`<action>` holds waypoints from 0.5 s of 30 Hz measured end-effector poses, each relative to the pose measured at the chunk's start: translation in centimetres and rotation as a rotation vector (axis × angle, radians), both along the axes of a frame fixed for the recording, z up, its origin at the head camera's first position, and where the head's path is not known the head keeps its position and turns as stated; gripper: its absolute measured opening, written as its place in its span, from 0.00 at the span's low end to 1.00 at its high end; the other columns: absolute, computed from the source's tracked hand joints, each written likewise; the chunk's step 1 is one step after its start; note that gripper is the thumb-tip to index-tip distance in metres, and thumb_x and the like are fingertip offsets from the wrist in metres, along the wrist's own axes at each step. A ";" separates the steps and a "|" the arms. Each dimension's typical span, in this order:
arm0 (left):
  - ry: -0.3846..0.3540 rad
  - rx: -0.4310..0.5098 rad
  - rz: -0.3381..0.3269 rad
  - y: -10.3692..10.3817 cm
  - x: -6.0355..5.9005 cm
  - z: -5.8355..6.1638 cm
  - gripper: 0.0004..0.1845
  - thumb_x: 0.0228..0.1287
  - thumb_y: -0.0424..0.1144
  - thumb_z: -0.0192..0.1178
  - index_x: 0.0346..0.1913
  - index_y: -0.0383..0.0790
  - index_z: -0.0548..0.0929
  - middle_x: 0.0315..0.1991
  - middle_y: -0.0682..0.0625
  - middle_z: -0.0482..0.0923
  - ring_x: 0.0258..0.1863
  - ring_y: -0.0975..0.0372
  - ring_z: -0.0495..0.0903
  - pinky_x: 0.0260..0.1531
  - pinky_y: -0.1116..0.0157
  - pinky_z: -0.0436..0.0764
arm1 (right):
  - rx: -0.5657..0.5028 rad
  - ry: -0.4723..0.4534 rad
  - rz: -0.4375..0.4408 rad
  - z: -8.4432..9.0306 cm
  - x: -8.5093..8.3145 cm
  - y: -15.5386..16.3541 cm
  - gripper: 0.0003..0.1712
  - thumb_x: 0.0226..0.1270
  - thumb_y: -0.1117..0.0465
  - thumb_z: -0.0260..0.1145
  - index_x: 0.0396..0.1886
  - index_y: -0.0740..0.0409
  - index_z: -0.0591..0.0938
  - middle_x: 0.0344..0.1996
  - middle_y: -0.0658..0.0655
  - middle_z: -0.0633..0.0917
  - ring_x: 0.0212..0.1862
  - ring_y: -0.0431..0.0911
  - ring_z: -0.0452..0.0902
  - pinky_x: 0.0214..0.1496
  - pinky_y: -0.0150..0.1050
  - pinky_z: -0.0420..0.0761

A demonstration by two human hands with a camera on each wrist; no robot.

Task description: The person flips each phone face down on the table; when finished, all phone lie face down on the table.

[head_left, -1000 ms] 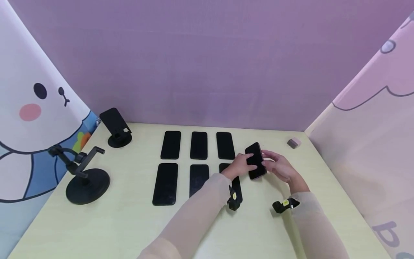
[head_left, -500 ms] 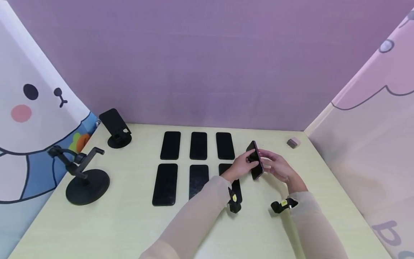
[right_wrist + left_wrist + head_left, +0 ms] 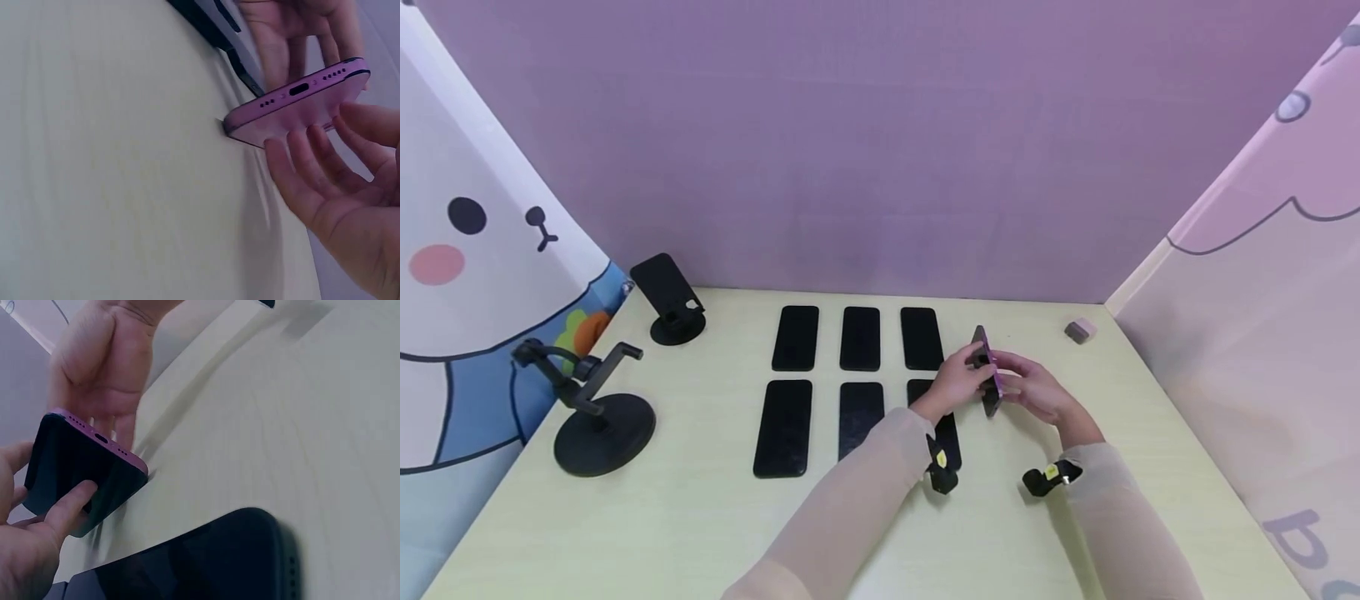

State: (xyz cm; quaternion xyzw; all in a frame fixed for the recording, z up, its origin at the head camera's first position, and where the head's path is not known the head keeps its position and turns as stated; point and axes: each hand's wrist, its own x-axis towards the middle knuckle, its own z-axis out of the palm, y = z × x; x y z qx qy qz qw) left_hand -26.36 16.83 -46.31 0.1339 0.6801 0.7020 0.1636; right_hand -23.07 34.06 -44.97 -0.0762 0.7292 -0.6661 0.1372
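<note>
A pink-backed phone [image 3: 987, 371] with a dark screen stands tilted up on its long edge above the table [image 3: 700, 533], between my two hands. My left hand [image 3: 958, 379] grips it from the screen side, with a digit pressed on the glass [image 3: 81, 472]. My right hand [image 3: 1037, 392] is behind it, and its fingers [image 3: 312, 162] lie nearly straight against the pink back [image 3: 294, 103]. The phone's bottom edge, with its port, faces the right wrist camera. A black phone [image 3: 206, 562] lies flat just below my left wrist.
Several black phones [image 3: 860, 337] lie in two rows at the table's middle; my left forearm partly covers the front right one [image 3: 951, 433]. Two black stands [image 3: 670, 300] [image 3: 598, 408] are at the left. A small pinkish block [image 3: 1078, 331] sits at the back right. Panels wall three sides.
The phone has turned from screen-up to standing on its edge, pink back toward my right hand. Both hands stayed in place around it.
</note>
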 end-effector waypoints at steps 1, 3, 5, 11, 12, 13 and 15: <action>0.008 0.001 0.000 0.0 0.0 0.0 0.30 0.68 0.37 0.63 0.71 0.44 0.68 0.62 0.42 0.72 0.51 0.55 0.80 0.41 0.61 0.82 | 0.009 -0.002 0.001 -0.1 0.0 0.0 0.32 0.75 0.71 0.51 0.73 0.74 0.52 0.67 0.75 0.58 0.54 0.44 0.75 0.53 0.44 0.78; 0.021 -0.002 0.003 -0.1 0.0 0.1 0.30 0.67 0.35 0.63 0.71 0.43 0.69 0.61 0.42 0.73 0.50 0.56 0.80 0.40 0.62 0.82 | 0.030 -0.009 -0.004 -0.4 0.0 -0.1 0.32 0.75 0.70 0.51 0.74 0.74 0.52 0.66 0.74 0.60 0.53 0.45 0.74 0.52 0.43 0.78; 0.040 -0.012 0.015 -0.2 0.0 0.2 0.29 0.66 0.34 0.64 0.70 0.42 0.70 0.58 0.42 0.74 0.47 0.58 0.81 0.39 0.64 0.82 | 0.051 -0.010 0.000 -0.5 0.0 -0.2 0.32 0.75 0.70 0.50 0.74 0.74 0.51 0.65 0.75 0.60 0.53 0.45 0.74 0.52 0.43 0.78; 0.081 -0.067 0.035 -0.8 0.1 0.9 0.24 0.65 0.31 0.62 0.65 0.40 0.76 0.56 0.46 0.78 0.40 0.63 0.82 0.35 0.68 0.82 | 0.075 -0.019 0.003 -0.6 -0.1 -0.6 0.31 0.75 0.71 0.49 0.73 0.74 0.52 0.66 0.78 0.58 0.55 0.45 0.74 0.57 0.44 0.75; 0.087 -0.084 0.035 -0.9 0.1 1.0 0.24 0.65 0.32 0.62 0.64 0.40 0.77 0.56 0.46 0.78 0.40 0.63 0.82 0.35 0.69 0.82 | 0.077 -0.023 -0.001 -0.6 -0.1 -0.7 0.31 0.75 0.71 0.49 0.73 0.74 0.52 0.66 0.78 0.58 0.55 0.46 0.73 0.58 0.44 0.75; 0.092 -0.097 0.033 -1.0 0.1 1.1 0.23 0.65 0.32 0.62 0.64 0.40 0.77 0.56 0.47 0.78 0.41 0.63 0.82 0.35 0.69 0.82 | 0.081 -0.026 -0.004 -0.6 -0.1 -0.7 0.31 0.75 0.72 0.49 0.73 0.75 0.52 0.65 0.78 0.58 0.55 0.47 0.73 0.58 0.44 0.75; 0.101 -0.115 0.030 -1.2 0.0 1.3 0.23 0.65 0.32 0.62 0.63 0.38 0.77 0.56 0.46 0.78 0.42 0.63 0.82 0.36 0.70 0.81 | 0.094 -0.027 0.002 -0.6 -0.1 -0.8 0.31 0.75 0.72 0.49 0.73 0.76 0.52 0.65 0.79 0.59 0.57 0.48 0.72 0.59 0.45 0.74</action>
